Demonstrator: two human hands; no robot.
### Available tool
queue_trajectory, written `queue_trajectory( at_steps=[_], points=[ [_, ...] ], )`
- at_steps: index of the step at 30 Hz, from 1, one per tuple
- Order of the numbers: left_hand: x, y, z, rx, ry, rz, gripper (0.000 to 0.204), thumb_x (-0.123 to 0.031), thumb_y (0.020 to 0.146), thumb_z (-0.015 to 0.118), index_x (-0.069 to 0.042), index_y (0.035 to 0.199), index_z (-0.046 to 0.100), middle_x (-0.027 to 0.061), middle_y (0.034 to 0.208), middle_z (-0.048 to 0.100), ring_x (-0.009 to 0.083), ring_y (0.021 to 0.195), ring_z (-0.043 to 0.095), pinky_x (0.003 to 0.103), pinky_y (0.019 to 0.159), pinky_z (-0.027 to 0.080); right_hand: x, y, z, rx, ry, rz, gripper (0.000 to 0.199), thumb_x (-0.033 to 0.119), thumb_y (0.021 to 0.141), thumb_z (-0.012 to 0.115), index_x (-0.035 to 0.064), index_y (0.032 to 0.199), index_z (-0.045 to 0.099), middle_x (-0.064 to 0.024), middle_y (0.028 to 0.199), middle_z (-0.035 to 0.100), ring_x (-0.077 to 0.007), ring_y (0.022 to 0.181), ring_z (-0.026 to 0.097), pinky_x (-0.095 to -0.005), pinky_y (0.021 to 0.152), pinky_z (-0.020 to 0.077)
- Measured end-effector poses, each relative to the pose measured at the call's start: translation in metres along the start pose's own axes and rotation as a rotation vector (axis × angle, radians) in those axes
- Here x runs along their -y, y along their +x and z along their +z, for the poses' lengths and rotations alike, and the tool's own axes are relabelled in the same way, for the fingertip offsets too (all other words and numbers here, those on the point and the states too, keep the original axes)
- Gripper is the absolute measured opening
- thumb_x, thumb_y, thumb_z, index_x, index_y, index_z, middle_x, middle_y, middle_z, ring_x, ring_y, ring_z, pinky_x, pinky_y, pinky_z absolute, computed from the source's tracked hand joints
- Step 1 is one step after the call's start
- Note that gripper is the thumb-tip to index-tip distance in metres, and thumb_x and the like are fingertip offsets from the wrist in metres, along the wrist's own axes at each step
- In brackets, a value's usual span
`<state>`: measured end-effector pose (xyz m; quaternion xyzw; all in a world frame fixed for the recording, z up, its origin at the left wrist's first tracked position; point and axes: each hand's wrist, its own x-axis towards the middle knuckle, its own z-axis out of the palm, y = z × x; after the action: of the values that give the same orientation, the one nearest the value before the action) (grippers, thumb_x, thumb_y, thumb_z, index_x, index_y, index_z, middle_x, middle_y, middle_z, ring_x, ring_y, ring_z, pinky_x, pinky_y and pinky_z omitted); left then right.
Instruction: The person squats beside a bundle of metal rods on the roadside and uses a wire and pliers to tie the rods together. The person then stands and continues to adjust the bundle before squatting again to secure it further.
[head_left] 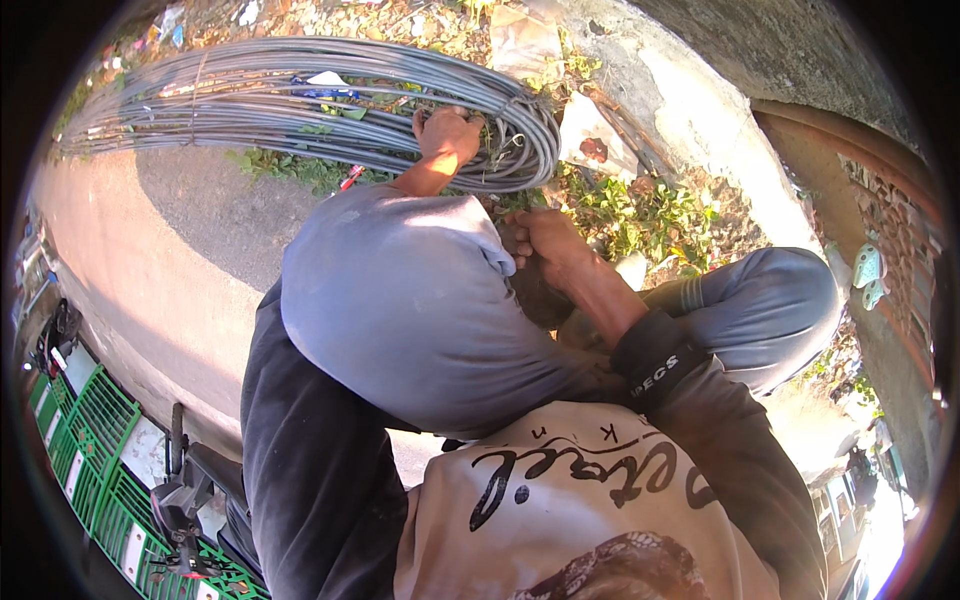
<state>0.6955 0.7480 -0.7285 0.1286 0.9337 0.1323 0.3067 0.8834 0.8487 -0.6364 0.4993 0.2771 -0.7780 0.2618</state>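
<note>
A long bundle of grey metal rods point(300, 70), bent into a loop at its right end, lies along the ground in front of me. My left hand point(447, 138) reaches past my raised knee to the near side of the bundle, close to the loop. Its fingers curl down around some of the rods, and their tips are hidden. Lower and to the right, beside that knee, my right hand point(548, 245) is closed, with its fingers bent together. The knee's trouser cloth and shadow hide what it holds, if anything.
Leafy weeds point(640, 215) and rubble surround the loop's right side, below a concrete wall edge point(700, 110). A small red object point(351, 178) lies by the rods. Paved ground point(180, 230) spreads to the left, with a parked motorbike point(190, 510) and green metal grating point(90, 450) beyond.
</note>
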Motion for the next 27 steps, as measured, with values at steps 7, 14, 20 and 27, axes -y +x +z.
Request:
queue_trajectory(
  at_steps=[7,14,20,27],
  points=[
    [0.009,-0.036,0.012,-0.312,-0.558,0.2,0.017,-0.028,0.089,0.07,-0.012,0.092,0.074,0.0054,0.082,0.075,0.0251,0.084,0.067,0.044,0.111,0.027,-0.013,0.016,-0.002,-0.017,-0.017,-0.016,0.017,0.018,0.099,0.055,0.002,0.095,0.059,-0.0049,0.07,0.051,-0.0179,0.053,0.048,-0.0374,0.048,0.0422],
    [0.003,-0.063,0.002,-0.316,-0.481,0.377,0.017,-0.015,0.088,0.071,0.001,0.093,0.072,0.0137,0.093,0.072,0.0257,0.087,0.068,0.033,0.083,0.051,-0.008,0.005,0.012,-0.077,-0.04,0.009,0.012,0.012,0.098,0.051,0.0061,0.089,0.057,-0.0005,0.068,0.047,-0.0141,0.054,0.042,-0.033,0.051,0.0392],
    [0.008,-0.053,0.006,-0.151,-0.989,0.186,0.014,-0.006,0.089,0.071,0.002,0.101,0.071,0.008,0.095,0.074,0.0169,0.09,0.067,0.029,0.085,0.051,-0.005,-0.001,0.02,-0.097,-0.069,0.039,0.013,0.015,0.098,0.051,0.0059,0.092,0.058,0.0001,0.069,0.046,-0.0133,0.054,0.041,-0.0337,0.051,0.039],
    [0.014,-0.054,0.003,-0.082,-1.101,0.382,0.011,0.003,0.089,0.066,-0.001,0.098,0.07,0.0052,0.102,0.07,0.0119,0.094,0.061,0.027,0.084,0.049,-0.003,0.0,0.018,-0.118,-0.074,0.034,0.014,0.016,0.099,0.05,0.0053,0.094,0.058,0.0015,0.069,0.045,-0.0125,0.054,0.04,-0.0315,0.05,0.0352]
  ],
)
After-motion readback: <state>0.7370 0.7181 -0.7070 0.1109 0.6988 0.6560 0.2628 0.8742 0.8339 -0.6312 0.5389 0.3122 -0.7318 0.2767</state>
